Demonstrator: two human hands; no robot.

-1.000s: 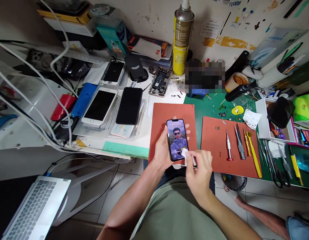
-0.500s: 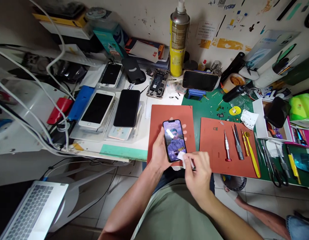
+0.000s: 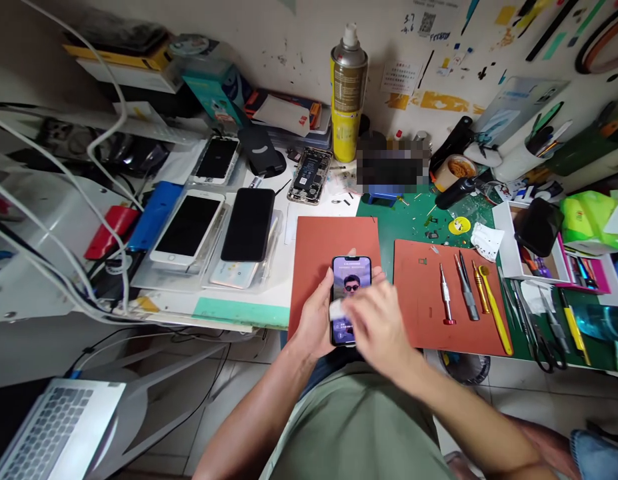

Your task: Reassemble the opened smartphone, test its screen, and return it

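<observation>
A smartphone with its screen lit lies in my left hand, whose thumb runs along the left edge while fingertips show past the right edge. Over the lower half of the screen is my right hand, slightly blurred, its fingers pinching a small white wipe against the glass. The phone is held above the front of a reddish-brown mat. Part of the screen is hidden behind my right fingers.
Right of the phone, a second mat bears a screwdriver, tweezers and a yellow brush-like tool. Several phones, including a white one, lie at left. A spray can stands behind. A laptop sits lower left.
My right hand has moved left across the phone with the white wipe, from its lower right corner to the left edge. The view has shifted slightly.
</observation>
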